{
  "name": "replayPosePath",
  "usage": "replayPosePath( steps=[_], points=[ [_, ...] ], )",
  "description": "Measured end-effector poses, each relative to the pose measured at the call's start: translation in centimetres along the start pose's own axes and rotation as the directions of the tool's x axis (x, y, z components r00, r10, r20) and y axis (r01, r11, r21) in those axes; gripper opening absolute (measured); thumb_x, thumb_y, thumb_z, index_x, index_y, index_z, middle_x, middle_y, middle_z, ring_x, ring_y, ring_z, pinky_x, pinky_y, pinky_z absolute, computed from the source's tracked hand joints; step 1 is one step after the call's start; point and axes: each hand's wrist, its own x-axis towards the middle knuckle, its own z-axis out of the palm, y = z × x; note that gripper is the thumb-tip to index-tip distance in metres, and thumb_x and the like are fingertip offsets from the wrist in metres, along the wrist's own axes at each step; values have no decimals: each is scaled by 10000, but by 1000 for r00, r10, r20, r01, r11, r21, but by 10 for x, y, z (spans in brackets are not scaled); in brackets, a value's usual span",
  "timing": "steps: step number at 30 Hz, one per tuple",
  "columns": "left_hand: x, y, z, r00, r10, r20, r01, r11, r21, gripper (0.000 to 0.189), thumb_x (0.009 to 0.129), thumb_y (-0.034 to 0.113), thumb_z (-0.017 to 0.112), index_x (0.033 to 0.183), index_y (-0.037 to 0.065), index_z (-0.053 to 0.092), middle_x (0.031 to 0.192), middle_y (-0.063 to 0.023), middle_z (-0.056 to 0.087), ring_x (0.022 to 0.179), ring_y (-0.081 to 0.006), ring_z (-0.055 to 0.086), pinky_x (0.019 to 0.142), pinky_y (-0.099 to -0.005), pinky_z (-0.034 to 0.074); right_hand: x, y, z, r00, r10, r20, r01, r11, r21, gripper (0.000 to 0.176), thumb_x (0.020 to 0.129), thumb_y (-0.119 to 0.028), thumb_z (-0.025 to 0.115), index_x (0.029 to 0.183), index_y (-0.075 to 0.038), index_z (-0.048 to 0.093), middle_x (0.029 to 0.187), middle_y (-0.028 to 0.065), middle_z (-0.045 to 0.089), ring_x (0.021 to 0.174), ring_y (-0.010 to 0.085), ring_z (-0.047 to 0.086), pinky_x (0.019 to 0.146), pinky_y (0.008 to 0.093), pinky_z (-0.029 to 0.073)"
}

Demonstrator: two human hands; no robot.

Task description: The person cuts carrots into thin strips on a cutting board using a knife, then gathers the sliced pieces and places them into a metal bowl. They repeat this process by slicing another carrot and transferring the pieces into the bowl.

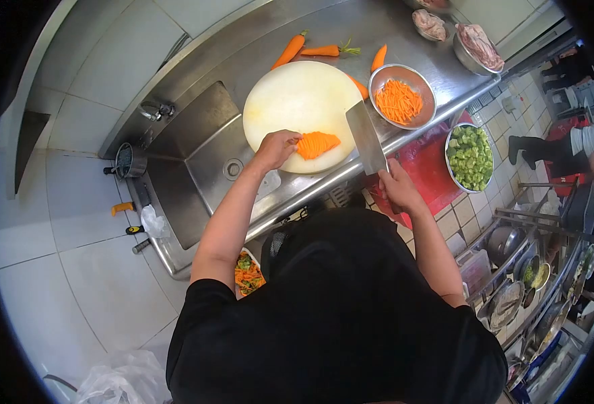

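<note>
A fanned pile of thin carrot slices [317, 145] lies near the front of the round white cutting board [297, 94]. My left hand [279, 149] is at the pile's left edge, its fingers drawn together and touching the slices. In my right hand [399, 187] is the handle of a cleaver [366, 138]. The broad blade points away from me over the board's right edge, apart from the slices. Right of the blade, a metal bowl [429, 114] holds carrot strips [398, 102].
Whole carrots [290, 50] lie behind the board. A sink basin [206, 168] is at the left, with a faucet [157, 110]. A bowl of chopped green vegetable [470, 158] stands at the right, below the counter edge. Bowls of raw meat [477, 48] sit at the far right corner. Another person [580, 145] stands farther right.
</note>
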Motion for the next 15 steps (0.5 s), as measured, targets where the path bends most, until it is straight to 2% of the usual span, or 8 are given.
replayPosePath(
  steps=[8, 10, 12, 13, 14, 15],
  points=[
    [-1, 0, 3, 997, -59, -48, 58, 998, -16, 233, 883, 41, 698, 1111, 9, 731, 1109, -151, 735, 1003, -238, 716, 908, -326, 549, 4, 5, -1, 1000, 15, 6, -14, 1000, -12, 161, 1023, -214, 494, 1055, -58, 475, 701, 21, 515, 521, 129, 515, 478, 306, 433],
    [-1, -1, 3, 996, -58, -63, 58, 998, 0, 227, 883, 37, 695, 1104, 8, 732, 1096, -150, 735, 995, -237, 718, 900, -325, 553, -5, -12, 2, 1000, 29, -6, -29, 998, -61, 173, 1022, -220, 501, 1059, -52, 481, 689, 27, 519, 523, 131, 522, 482, 314, 437],
    [-2, 2, 2, 997, -51, -52, 50, 999, -14, 349, 869, 85, 723, 1212, 29, 689, 1219, -172, 679, 1113, -270, 670, 976, -347, 523, -6, -15, 2, 999, 44, -24, -47, 993, -109, 186, 1021, -226, 509, 1062, -46, 487, 677, 32, 522, 526, 133, 529, 485, 322, 442],
    [-3, 6, 4, 997, -50, -50, 49, 999, -17, 349, 869, 85, 723, 1212, 29, 689, 1219, -172, 679, 1113, -270, 670, 976, -347, 523, -3, -10, 2, 999, 14, -37, -20, 987, -158, 201, 1018, -232, 511, 1064, -37, 491, 684, 71, 558, 541, 175, 568, 510, 356, 464],
    [-7, 12, 8, 994, 44, -105, -38, 997, 64, 456, 848, 132, 753, 1281, 40, 642, 1302, -182, 618, 1185, -290, 617, 1031, -359, 486, -1, -5, 2, 999, -16, -49, 6, 978, -207, 216, 1015, -237, 513, 1067, -28, 496, 691, 109, 594, 555, 218, 606, 535, 390, 485],
    [-9, 19, 10, 979, 141, -150, -118, 982, 149, 571, 828, 178, 784, 1350, 51, 594, 1385, -192, 558, 1258, -309, 565, 1085, -372, 449, 2, -2, 3, 999, -13, -50, 2, 978, -209, 216, 1015, -237, 513, 1067, -28, 496, 691, 109, 594, 555, 218, 606, 535, 390, 485]
  ],
)
